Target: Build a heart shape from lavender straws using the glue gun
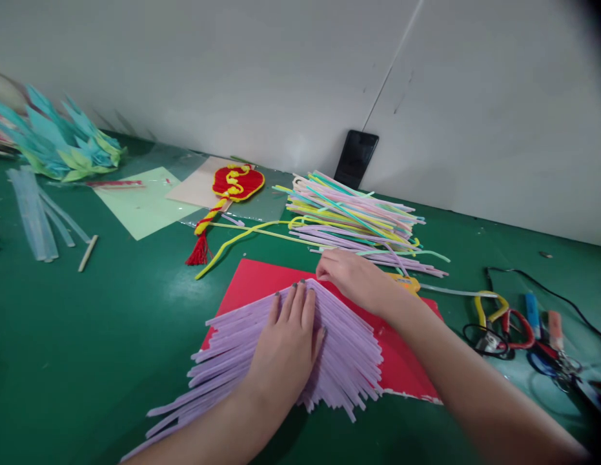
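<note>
Purple pipe cleaners point(348, 349) lie side by side in a fan, bent to a peak, on a red sheet point(252, 278). My left hand point(290, 329) rests flat on them with its fingers stretched out. Just beyond the peak, my right hand point(343, 274) is closed, its fingertips pressed together and turned down; what they pinch, if anything, is hidden. Behind my right forearm shows part of an orange glue gun point(407, 282) with a clear glue stick point(458, 292) at its rear.
Mixed pipe cleaners point(353, 213) lie piled behind the sheet, near a black phone point(357, 158) against the wall. Left of them is a red and yellow fan-shaped ornament point(238, 183) with a tassel. Pliers point(491, 313) lie at right, blue paper-like leaves point(62, 139) far left.
</note>
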`<action>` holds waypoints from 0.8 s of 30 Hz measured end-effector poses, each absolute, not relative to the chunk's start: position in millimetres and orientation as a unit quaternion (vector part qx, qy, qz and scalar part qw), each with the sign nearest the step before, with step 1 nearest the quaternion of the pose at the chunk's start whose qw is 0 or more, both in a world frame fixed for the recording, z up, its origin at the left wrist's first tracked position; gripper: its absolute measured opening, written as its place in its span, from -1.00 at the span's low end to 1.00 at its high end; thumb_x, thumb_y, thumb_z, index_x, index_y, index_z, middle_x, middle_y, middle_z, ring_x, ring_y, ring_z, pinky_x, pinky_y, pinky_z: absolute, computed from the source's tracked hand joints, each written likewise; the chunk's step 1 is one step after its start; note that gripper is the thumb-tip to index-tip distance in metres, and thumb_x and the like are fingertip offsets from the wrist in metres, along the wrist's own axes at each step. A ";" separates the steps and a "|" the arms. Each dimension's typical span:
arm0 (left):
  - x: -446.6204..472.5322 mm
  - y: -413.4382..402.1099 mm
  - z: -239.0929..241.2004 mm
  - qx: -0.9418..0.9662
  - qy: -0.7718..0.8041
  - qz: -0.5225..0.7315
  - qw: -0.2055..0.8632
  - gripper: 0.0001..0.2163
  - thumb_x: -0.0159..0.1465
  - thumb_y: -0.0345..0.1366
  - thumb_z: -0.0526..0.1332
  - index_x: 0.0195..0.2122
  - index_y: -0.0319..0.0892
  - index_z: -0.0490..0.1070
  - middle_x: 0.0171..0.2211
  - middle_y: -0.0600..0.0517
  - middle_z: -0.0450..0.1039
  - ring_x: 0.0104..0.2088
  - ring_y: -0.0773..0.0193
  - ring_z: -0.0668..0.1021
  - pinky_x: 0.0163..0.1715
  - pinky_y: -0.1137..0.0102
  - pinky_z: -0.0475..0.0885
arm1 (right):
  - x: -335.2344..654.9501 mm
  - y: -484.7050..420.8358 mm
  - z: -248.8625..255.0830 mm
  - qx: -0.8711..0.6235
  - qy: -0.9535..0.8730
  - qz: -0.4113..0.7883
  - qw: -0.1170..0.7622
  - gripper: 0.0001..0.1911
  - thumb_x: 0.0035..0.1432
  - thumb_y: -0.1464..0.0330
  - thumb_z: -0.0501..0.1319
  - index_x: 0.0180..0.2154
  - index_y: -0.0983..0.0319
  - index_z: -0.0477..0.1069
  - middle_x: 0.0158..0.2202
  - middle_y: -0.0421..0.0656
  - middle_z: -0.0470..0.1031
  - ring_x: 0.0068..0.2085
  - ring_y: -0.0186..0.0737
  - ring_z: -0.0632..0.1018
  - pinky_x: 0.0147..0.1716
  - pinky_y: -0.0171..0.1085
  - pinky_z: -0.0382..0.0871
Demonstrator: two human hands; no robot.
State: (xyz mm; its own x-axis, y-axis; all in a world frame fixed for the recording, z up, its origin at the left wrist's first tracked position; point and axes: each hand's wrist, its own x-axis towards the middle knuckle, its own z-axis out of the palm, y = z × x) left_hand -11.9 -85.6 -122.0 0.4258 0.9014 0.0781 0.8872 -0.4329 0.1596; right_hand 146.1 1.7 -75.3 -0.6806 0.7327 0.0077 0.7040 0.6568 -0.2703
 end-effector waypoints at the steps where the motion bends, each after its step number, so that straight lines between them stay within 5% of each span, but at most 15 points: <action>1: -11.9 -85.7 -122.0 0.843 0.530 0.076 0.046 -0.55 0.33 -0.25 -0.02 0.20 -0.38 0.16 0.24 -0.22 0.13 0.22 -0.02 0.25 0.15 0.05 0.22 | 146.9 2.0 -75.4 -0.395 -0.908 0.125 0.063 -0.82 0.24 0.54 0.02 -0.35 0.28 0.36 -0.32 -0.12 0.41 -0.28 -0.26 0.38 -0.29 -0.30 0.22; 24: -12.2 -86.2 -121.6 0.844 0.529 0.080 0.039 -0.54 0.33 -0.25 -0.01 0.20 -0.38 0.16 0.23 -0.23 0.15 0.21 -0.03 0.27 0.13 0.05 0.25 | 144.1 2.8 -72.6 -0.459 -0.802 0.364 0.113 -0.87 0.25 0.41 0.01 -0.26 0.19 0.32 -0.25 -0.19 0.50 -0.25 -0.29 0.48 -0.22 -0.28 0.29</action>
